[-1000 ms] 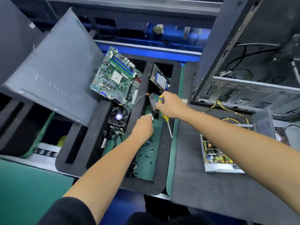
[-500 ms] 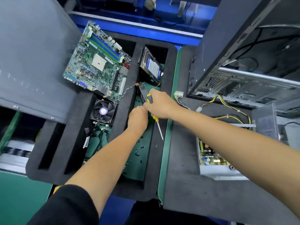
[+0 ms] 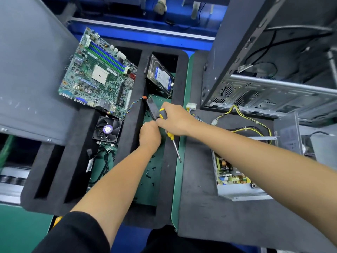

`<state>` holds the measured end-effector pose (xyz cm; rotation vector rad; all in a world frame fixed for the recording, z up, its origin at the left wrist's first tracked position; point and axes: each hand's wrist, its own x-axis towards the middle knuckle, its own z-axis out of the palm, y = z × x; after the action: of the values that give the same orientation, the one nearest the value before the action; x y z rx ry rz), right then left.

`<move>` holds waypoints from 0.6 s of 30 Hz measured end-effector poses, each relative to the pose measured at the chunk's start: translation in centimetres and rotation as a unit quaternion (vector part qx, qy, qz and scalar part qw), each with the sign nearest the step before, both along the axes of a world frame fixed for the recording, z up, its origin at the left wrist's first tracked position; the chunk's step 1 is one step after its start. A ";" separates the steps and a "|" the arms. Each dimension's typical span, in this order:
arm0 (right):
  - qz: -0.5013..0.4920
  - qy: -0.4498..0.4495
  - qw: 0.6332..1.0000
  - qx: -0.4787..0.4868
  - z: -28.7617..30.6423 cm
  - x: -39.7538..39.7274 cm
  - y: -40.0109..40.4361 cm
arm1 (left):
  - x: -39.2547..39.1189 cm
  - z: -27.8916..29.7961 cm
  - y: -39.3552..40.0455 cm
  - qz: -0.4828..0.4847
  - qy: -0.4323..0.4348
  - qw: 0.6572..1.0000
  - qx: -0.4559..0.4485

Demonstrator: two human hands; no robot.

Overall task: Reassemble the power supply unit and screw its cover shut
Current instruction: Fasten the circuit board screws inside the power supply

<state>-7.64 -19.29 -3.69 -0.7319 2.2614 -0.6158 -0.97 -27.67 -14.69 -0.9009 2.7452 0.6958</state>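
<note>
The open power supply unit (image 3: 235, 181) lies on the black mat at the right, its circuit board exposed. Its grey cover (image 3: 288, 137) stands upright behind it, and yellow-black cables (image 3: 242, 128) run from it. My right hand (image 3: 175, 121) grips a yellow-black screwdriver (image 3: 171, 136), shaft pointing down towards me. My left hand (image 3: 149, 134) reaches into the foam tray's compartment, fingers curled downward and touching my right hand's fingertips; what they hold is hidden. Several black screws (image 3: 151, 170) lie on the green floor of that compartment. A small black fan (image 3: 153, 108) leans just beyond both hands.
The black foam tray (image 3: 127, 136) also carries a motherboard (image 3: 98, 75), a hard drive (image 3: 161, 77) and a CPU cooler (image 3: 107, 128). An open PC case (image 3: 273, 73) stands at the right rear. A grey side panel (image 3: 27, 70) leans at the left.
The view has moved closer to the tray. My two hands have come together above the screws, and the left hand's fingertips now touch the right hand's. The screwdriver stays gripped.
</note>
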 end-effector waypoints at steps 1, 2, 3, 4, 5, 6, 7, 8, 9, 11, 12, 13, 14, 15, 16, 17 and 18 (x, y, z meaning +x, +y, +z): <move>-0.001 0.000 1.000 -0.007 0.3 0.0 0.2 | 0.1 0.3 -0.1 0.000 -0.014 1.000 0.003; -0.004 0.001 1.000 -0.015 0.7 0.0 0.4 | 0.3 0.7 -0.2 -0.001 -0.027 1.000 0.005; -0.007 0.004 1.000 -0.022 1.1 0.0 0.6 | 0.5 1.2 -0.4 -0.003 -0.036 0.999 0.007; -0.010 0.010 0.999 -0.029 1.7 0.0 0.8 | 0.7 1.8 -0.6 -0.006 -0.041 0.999 0.013; -0.012 0.016 0.999 -0.036 2.3 0.1 1.0 | 0.9 2.5 -0.8 -0.009 -0.041 0.999 0.023; -0.014 0.022 0.999 -0.044 3.0 0.1 1.1 | 1.1 3.2 -1.0 -0.010 -0.037 0.999 0.037; -0.017 0.026 0.998 -0.052 3.7 0.2 1.3 | 1.3 4.0 -1.2 -0.010 -0.030 0.998 0.054; -0.020 0.031 0.997 -0.062 4.4 0.3 1.5 | 1.5 4.9 -1.2 -0.012 -0.020 0.997 0.073; -0.023 0.036 0.996 -0.073 5.2 0.4 1.6 | 1.7 5.8 -1.0 -0.016 -0.007 0.996 0.089; -0.029 0.049 0.994 -0.097 6.8 0.8 2.2 | 1.8 7.8 -0.3 -0.022 0.032 0.993 0.111; -0.031 0.060 0.992 -0.110 7.7 1.1 2.7 | 1.8 8.9 0.2 -0.025 0.057 0.991 0.116; -0.031 0.075 0.989 -0.122 8.5 1.3 3.2 | 1.8 10.0 0.8 -0.029 0.084 0.988 0.124; -0.030 0.092 0.986 -0.132 9.3 1.5 3.9 | 1.7 11.0 1.4 -0.035 0.107 0.984 0.140; -0.029 0.110 0.983 -0.142 10.1 1.7 4.7 | 1.6 12.0 2.1 -0.045 0.125 0.978 0.162; -0.030 0.128 0.980 -0.149 10.9 1.8 5.6 | 1.4 13.0 2.9 -0.057 0.136 0.971 0.189; -0.033 0.148 0.976 -0.156 11.6 2.0 6.6 | 1.4 13.8 3.9 -0.071 0.141 0.963 0.218; -0.039 0.170 0.971 -0.162 12.3 2.1 7.6 | 1.3 14.6 4.9 -0.089 0.142 0.955 0.246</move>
<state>-5.54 -11.67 8.61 -0.9714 2.5422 -0.9773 0.33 -22.77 -0.13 -0.4660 2.6257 1.4799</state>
